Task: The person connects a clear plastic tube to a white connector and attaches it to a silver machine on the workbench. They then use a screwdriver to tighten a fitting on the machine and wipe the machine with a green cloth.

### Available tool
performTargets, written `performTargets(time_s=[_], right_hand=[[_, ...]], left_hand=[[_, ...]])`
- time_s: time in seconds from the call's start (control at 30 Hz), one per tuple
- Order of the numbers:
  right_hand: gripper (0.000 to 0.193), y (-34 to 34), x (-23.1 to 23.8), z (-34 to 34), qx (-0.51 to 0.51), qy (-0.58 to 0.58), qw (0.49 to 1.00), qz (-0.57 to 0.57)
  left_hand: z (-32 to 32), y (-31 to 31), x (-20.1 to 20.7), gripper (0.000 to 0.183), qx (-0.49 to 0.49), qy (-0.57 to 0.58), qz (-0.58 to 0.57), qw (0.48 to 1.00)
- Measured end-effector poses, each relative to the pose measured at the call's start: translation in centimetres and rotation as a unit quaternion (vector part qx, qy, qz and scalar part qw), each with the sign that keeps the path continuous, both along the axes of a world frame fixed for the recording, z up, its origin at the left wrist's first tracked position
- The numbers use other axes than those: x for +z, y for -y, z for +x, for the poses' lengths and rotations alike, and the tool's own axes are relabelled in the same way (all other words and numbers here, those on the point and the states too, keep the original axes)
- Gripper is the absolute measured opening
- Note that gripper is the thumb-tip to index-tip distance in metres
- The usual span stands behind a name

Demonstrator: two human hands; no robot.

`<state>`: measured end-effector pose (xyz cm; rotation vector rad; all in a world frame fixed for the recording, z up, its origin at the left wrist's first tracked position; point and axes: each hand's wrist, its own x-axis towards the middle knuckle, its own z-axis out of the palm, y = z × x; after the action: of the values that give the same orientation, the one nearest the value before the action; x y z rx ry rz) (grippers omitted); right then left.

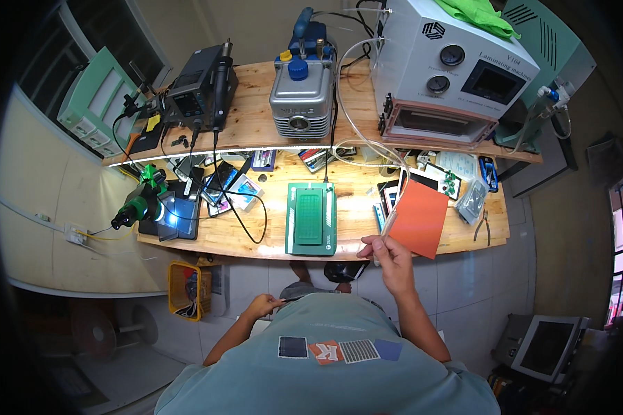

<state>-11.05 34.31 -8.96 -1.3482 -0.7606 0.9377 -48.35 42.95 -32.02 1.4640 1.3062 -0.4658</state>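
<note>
My right hand point(389, 259) is at the table's front edge, closed around the lower end of a pale, thin plastic hose point(405, 181). The hose loops down from the white machine at the back. Beside that hand lies a flat orange-red sheet point(422, 218). My left hand point(262, 306) is low by my lap, below the table edge. Its fingers are pinched together near the hem of my shirt; what is between them is too small to make out. On the table ahead of me, a green heating plate point(311, 220) lies between my hands, touched by neither.
A white laminating machine point(422, 66), a silver vacuum pump point(299, 97) and a black hot-air station point(190, 90) stand on the raised shelf. A green microscope point(142, 197), loose phones and cables lie at left. Pliers point(483, 228) lie at right. A yellow basket point(183, 294) is on the floor.
</note>
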Motion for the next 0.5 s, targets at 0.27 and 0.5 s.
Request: performTargets(time_s=[0.27, 0.5], right_hand=[[0.034, 0.1, 1.9, 1.3, -0.005, -0.015, 1.000, 0.015], [0.033, 0.1, 2.9, 2.2, -0.031, 0.009, 0.999, 0.005]], left_hand=[[-3.8, 1.5, -2.6, 0.053, -0.046, -0.007, 0.073, 0.996], [-3.9, 2.1, -3.0, 0.043, -0.009, 0.022, 0.075, 0.997]])
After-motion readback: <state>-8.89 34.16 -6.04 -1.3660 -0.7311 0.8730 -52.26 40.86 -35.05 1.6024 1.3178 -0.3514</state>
